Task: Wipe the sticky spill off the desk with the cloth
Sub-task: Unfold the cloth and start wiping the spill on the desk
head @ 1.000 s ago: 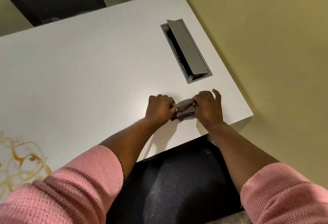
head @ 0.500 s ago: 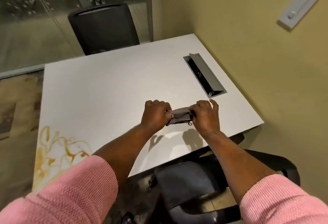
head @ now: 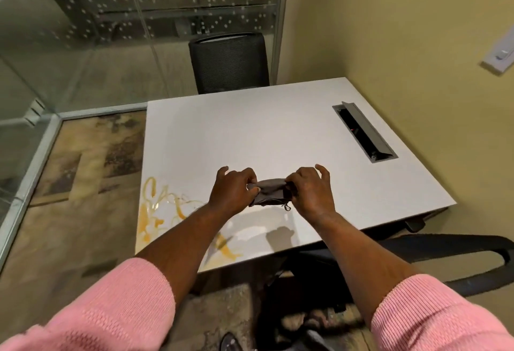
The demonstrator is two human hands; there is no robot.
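A small grey-brown cloth is stretched between my two hands above the white desk. My left hand pinches its left end and my right hand pinches its right end. The cloth hangs clear of the desk and casts a shadow below. An amber sticky spill runs in loops over the desk's near left corner, left of my left hand; my left forearm covers part of it.
An open grey cable box is set into the desk's right side by the yellow wall. A black mesh chair stands beyond the far edge, before a glass partition. Another black chair sits under the near edge.
The view has pulled back and up, showing the whole desk and the spill. Both hands lifted the cloth off the desk and hold it stretched in the air, nearer the spill.
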